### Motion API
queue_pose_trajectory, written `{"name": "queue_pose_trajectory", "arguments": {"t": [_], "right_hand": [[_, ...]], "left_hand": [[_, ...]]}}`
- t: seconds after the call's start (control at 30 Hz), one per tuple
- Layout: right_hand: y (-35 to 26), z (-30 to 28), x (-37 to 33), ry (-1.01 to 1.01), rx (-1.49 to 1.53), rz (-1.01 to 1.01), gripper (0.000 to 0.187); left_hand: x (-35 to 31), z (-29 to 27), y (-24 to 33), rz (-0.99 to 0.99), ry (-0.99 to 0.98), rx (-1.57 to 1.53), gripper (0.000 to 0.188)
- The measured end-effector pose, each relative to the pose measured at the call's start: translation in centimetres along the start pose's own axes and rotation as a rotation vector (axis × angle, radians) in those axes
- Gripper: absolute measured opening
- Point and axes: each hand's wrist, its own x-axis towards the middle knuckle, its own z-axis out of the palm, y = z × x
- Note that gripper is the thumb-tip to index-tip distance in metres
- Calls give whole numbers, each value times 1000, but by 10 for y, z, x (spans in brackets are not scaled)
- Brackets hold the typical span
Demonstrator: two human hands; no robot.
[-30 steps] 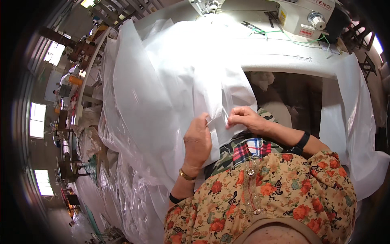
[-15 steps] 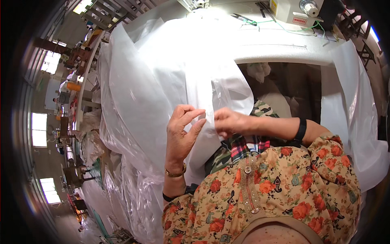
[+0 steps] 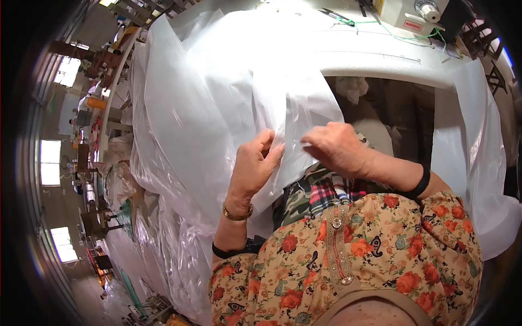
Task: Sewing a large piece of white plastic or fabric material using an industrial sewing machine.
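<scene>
A large white translucent plastic sheet [image 3: 190,117] drapes from the worktable down over my lap, with a long narrow fold running toward me. My left hand [image 3: 254,165] is closed at that fold, the thumb and fingers pinching the plastic. Just to its right, my right hand [image 3: 340,149] hovers over the sheet with its fingers curled and pressed together. What those fingertips hold, if anything, is too small to make out. The two hands are a short way apart.
The white worktable [image 3: 375,60] is glaring under a lamp at the top. On it lie thread snips [image 3: 337,17] with green thread, beside a pale machine part with a knob [image 3: 428,11]. More plastic sheeting [image 3: 470,130] hangs at right; crumpled plastic [image 3: 185,271] lies at left.
My right hand has moved right, away from the fold, and turned its back upward. My left hand has come a little right and closed its fingertips on the fold.
</scene>
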Motion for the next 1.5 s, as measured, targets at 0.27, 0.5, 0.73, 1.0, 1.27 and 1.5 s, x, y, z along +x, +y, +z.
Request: {"name": "queue_pose_trajectory", "arguments": {"t": [0.27, 0.5, 0.73, 1.0, 1.27, 1.5], "right_hand": [[21, -1, -8, -267, -67, -107, 12], [-13, -16, 8, -148, 158, 11, 27], [16, 12, -5, -164, -4, 477, 45], [-3, 7, -2, -119, 453, 583, 27], [-52, -25, 20, -1, 370, 228, 19], [-39, -3, 14, -96, 90, 26, 14]], "left_hand": [[2, -4, -8, -115, -110, -550, 11], [0, -6, -8, -95, -115, -530, 8], [0, 0, -8, -109, -53, -589, 4], [-3, -22, 25, -99, -14, -556, 4], [-1, 0, 23, -44, -105, -488, 8], [-7, 19, 12, -89, -31, -611, 10]]}}
